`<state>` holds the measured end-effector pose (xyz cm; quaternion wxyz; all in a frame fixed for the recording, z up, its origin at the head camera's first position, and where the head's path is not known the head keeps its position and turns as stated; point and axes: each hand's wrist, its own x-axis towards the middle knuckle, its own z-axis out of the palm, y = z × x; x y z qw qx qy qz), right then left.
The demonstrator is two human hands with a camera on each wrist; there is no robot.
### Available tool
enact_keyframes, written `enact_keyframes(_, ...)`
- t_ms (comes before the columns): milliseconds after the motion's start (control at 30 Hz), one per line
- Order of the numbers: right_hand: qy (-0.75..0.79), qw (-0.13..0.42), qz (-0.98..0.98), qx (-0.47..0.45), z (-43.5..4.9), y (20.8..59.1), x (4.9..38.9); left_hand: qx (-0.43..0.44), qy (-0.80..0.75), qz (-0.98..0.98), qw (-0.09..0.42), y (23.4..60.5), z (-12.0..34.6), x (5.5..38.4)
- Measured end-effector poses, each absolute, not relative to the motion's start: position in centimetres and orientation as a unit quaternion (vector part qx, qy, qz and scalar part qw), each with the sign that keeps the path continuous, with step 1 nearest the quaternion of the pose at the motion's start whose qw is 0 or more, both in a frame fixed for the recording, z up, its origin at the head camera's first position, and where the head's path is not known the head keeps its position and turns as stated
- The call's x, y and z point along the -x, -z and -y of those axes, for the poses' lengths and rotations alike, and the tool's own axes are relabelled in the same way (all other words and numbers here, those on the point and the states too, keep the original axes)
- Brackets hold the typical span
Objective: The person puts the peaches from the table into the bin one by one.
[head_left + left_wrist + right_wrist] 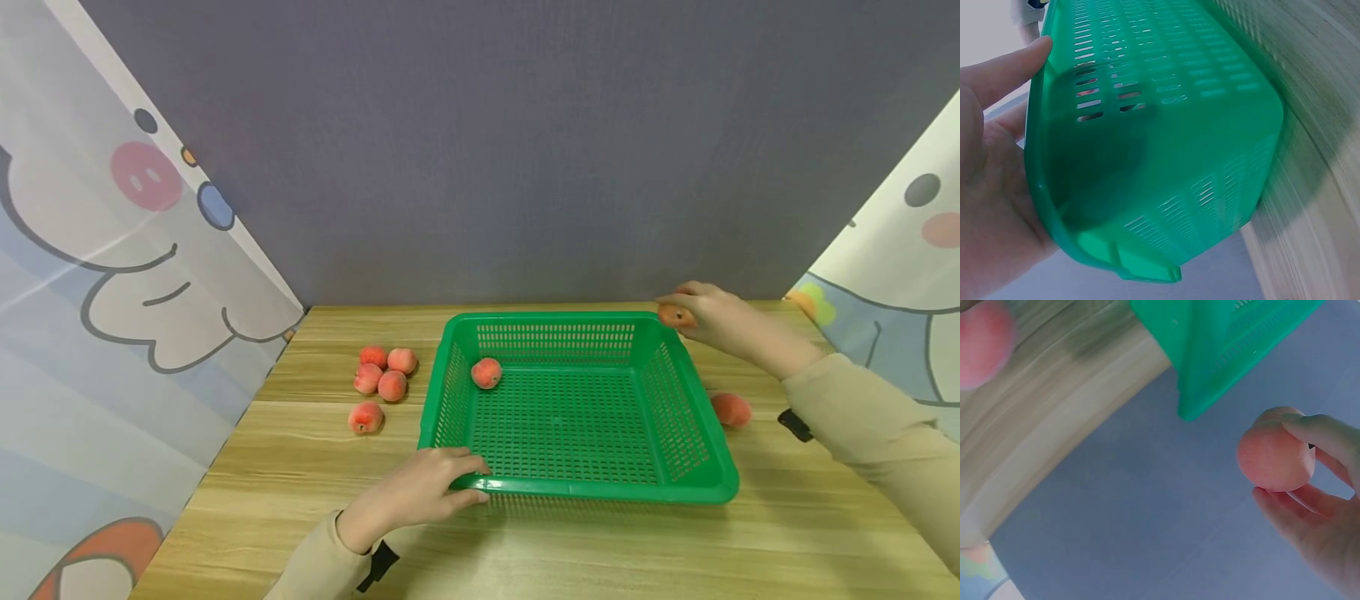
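A green plastic basket with slotted walls stands on the wooden table. My left hand grips its near rim close to the left corner, the thumb outside and the fingers over the edge; the left wrist view shows the rim between them. Above the basket's far right corner my right hand pinches a peach between thumb and fingers. A single peach lies inside the basket by its left wall. Another peach sits on the table just outside the right wall.
To the left of the basket several peaches lie on the table, one a little nearer than the cluster. A grey panel rises behind the table, and cartoon-printed sheets hang at both sides.
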<state>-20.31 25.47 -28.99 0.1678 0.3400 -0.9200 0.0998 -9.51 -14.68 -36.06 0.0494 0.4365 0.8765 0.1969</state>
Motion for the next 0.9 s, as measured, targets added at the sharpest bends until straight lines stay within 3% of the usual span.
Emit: enact_keyframes(900,-0.099,0.143,0.892,-0.416,-15.9,28.7,22.0,-0.435,-0.192,-0.877,0.063,35.8,14.5,9.6)
